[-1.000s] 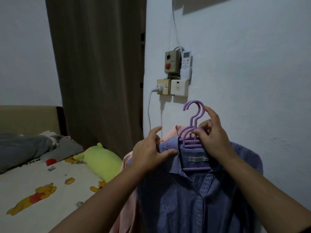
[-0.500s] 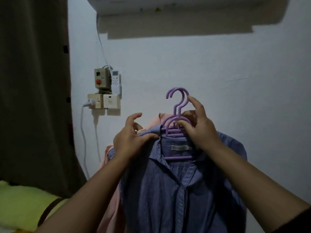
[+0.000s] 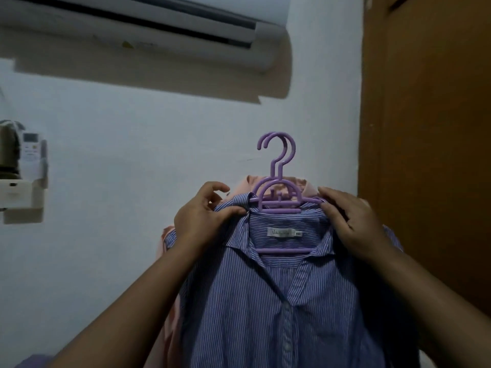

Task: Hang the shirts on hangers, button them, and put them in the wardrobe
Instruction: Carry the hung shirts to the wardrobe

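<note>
A blue-and-white striped shirt [image 3: 265,309] hangs on a purple plastic hanger [image 3: 277,192], held up in front of the wall. A second purple hanger sits right behind the first, and a pink shirt [image 3: 170,288] hangs behind the striped one. My left hand [image 3: 204,219] pinches the striped shirt's left shoulder at the collar. My right hand [image 3: 350,221] grips its right shoulder over the hanger's arm. The shirt's collar is open and its label shows; the placket lower down looks closed.
A brown wooden wardrobe [image 3: 430,144] stands at the right. An air conditioner [image 3: 148,25] is mounted high on the white wall. A remote in its holder [image 3: 30,152] and a socket box hang at the far left.
The view has swung right and up, away from the bed and curtain, toward the wardrobe. My right hand has left the hanger's neck and now grips the shirt's right shoulder.
</note>
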A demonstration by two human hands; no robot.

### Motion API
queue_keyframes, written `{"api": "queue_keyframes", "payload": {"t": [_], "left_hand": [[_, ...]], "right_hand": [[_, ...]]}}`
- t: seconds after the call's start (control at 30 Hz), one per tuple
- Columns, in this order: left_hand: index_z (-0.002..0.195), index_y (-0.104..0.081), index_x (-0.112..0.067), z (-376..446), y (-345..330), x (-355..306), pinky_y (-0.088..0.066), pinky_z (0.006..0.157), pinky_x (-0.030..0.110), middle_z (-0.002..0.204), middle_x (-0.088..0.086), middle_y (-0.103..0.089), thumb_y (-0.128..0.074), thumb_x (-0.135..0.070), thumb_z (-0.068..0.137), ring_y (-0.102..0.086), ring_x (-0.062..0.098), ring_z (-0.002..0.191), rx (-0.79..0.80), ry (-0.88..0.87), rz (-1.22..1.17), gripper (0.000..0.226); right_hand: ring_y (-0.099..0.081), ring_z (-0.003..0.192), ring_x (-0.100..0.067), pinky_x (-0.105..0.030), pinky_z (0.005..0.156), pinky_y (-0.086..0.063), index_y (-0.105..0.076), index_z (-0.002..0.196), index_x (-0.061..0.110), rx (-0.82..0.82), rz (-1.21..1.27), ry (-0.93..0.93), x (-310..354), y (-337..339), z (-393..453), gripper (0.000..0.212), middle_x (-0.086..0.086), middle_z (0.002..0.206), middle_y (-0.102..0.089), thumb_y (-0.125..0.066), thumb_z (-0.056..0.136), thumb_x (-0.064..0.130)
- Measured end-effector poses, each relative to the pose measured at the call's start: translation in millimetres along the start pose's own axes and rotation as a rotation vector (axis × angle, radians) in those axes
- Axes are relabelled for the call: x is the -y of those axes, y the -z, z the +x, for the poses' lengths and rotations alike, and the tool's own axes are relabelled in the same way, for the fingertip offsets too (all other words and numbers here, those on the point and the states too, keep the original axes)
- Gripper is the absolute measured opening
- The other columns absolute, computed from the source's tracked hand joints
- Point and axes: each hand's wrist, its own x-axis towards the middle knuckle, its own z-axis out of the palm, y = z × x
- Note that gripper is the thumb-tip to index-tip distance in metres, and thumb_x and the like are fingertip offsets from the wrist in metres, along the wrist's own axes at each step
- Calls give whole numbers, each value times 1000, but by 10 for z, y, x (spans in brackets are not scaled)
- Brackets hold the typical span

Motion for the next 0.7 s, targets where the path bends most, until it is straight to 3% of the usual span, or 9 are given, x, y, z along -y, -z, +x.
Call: {"api": "queue_keyframes", "payload": {"t": [0.07, 0.17, 0.27, 0.4, 0.53, 0.7], "left_hand": [[75, -52, -46, 44, -353, -203, -40, 61, 26, 70, -17, -61, -82, -54, 56, -54, -2, 63, 34, -27, -64, 36], [72, -56, -43, 64, -891, -527, -40, 58, 26, 66, -19, -62, -83, -53, 56, -54, -3, 59, 96, -51, -170, 32], [72, -57, -42, 51, -1368, -829, -41, 60, 29, 64, -23, -61, -83, -50, 59, -53, -3, 58, 153, -79, -279, 30], [78, -54, -50, -2, -1908, -1246, -46, 66, 36, 70, -26, -61, -78, -58, 57, -52, 1, 58, 287, -151, -420, 33], [81, -56, -51, -128, -2369, -1688, -52, 75, 44, 78, -17, -66, -71, -59, 59, -62, 15, 74, 372, -222, -512, 27], [83, -62, -51, -292, -2809, -2238, -54, 80, 48, 83, -17, -71, -77, -52, 63, -67, 13, 84, 461, -234, -645, 25]], "right_hand": [[-55, 112, -15, -47, 95, -42, -58, 128, 21, -11, -86, 29, -240, 320, -65, 52, 7, 121, -61, -31, 93, 50], [-47, 112, -7, -33, 93, -30, -57, 129, 17, -67, -229, 23, -569, 821, -181, 55, 0, 124, -62, -25, 94, 44], [-47, 113, -7, -32, 91, -26, -53, 132, 13, -115, -358, 12, -888, 1328, -363, 52, -6, 125, -61, -28, 93, 37], [-46, 114, -14, -29, 87, -21, -45, 136, 24, -135, -549, 0, -1251, 2000, -594, 47, -4, 125, -60, -34, 91, 32], [-42, 116, -14, -24, 85, -15, -38, 138, 29, -116, -728, -34, -1422, 2594, -768, 50, -1, 128, -57, -36, 88, 34], [-38, 122, -16, -28, 92, -14, -26, 146, 27, 12, -953, -63, -1558, 3302, -1011, 74, 6, 141, -38, -43, 77, 47]]}}
